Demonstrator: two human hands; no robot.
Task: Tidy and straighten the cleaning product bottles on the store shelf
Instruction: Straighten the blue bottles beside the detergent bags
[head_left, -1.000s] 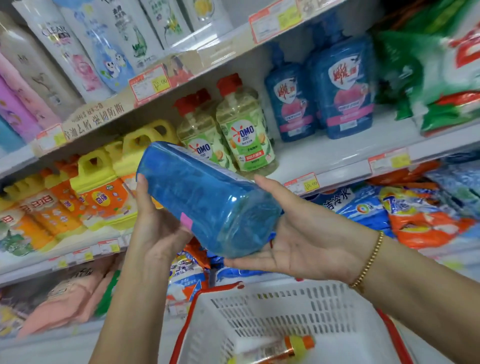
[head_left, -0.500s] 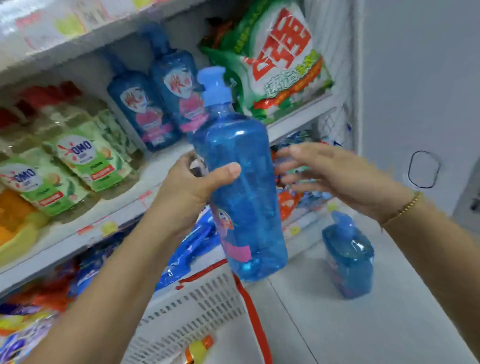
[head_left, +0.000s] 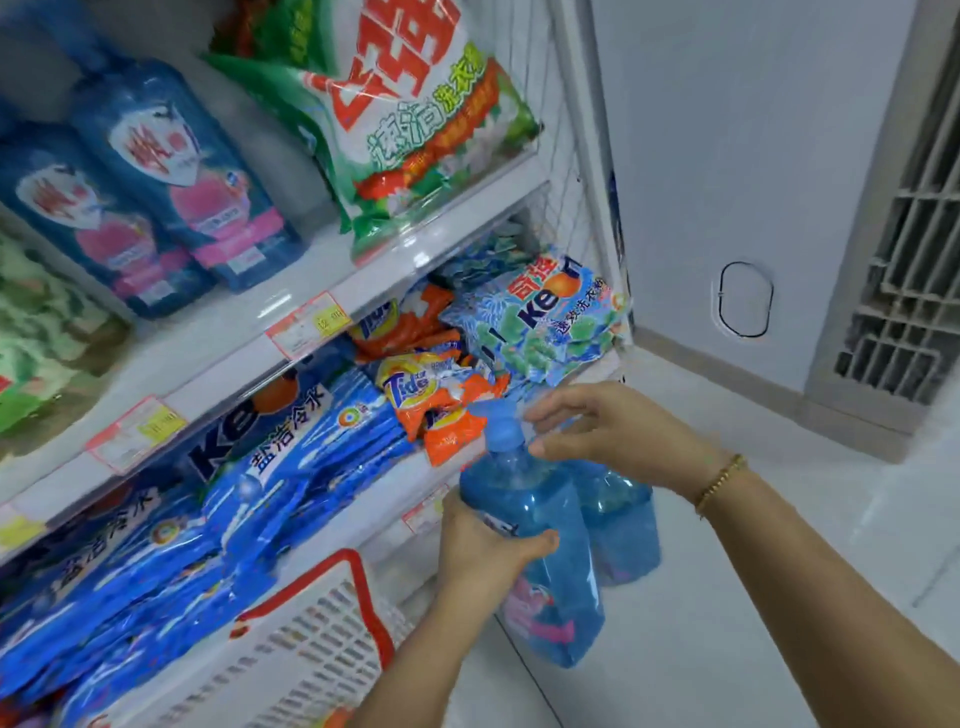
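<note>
My left hand (head_left: 491, 556) grips a clear blue pump bottle (head_left: 540, 501) round its middle and holds it upright, low beside the shelf unit. Right behind it a second blue bottle (head_left: 621, 525) stands on the floor. My right hand (head_left: 618, 431) sits on that bottle's top, with fingers and thumb curled round the hidden neck. Two matching blue bottles (head_left: 182, 171) with pink labels stand on the upper shelf (head_left: 249, 322) at the left.
A red-and-white shopping basket (head_left: 322, 639) is below my left arm. Blue, orange and Keon detergent bags (head_left: 540, 317) crowd the lower shelf, and a green bag (head_left: 415, 119) leans above. A white wall and a vent grille (head_left: 904, 280) are on the right, with tiled floor below.
I turned right and down. My left hand lowered the blue bottle next to the one on the floor. My right hand moved from open in the air onto that second bottle's top.
</note>
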